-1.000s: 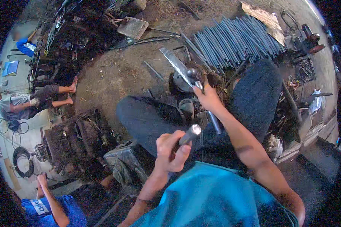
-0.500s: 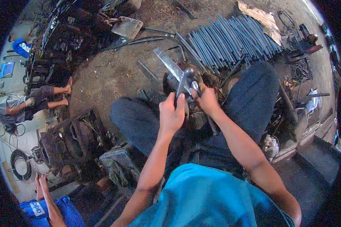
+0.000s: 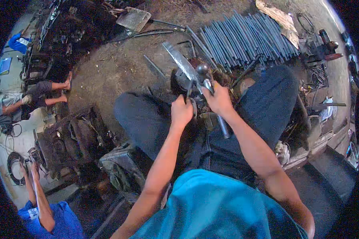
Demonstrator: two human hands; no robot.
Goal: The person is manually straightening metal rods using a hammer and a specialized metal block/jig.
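Observation:
My right hand is closed around the metal handle of a hammer, whose round dark head sits beside the blade. The lower end of the handle sticks out below my fist. My left hand grips dark tongs that meet the near end of a long, flat steel blade. That blade slants up and left, its far end in the air over the floor. Below it, between my knees, is a dark round work block, partly hidden by blade and hands.
Many thin metal rods lie in a pile ahead right, beside a cardboard piece. A shovel blade lies at the far left. Dark machinery stands at left, with other people beyond it. A power tool is at right.
The hammer head has shifted slightly up and away from the tongs, and more of its handle shows below my right hand. My left hand is slightly lower. A co-worker's hands at left moved up.

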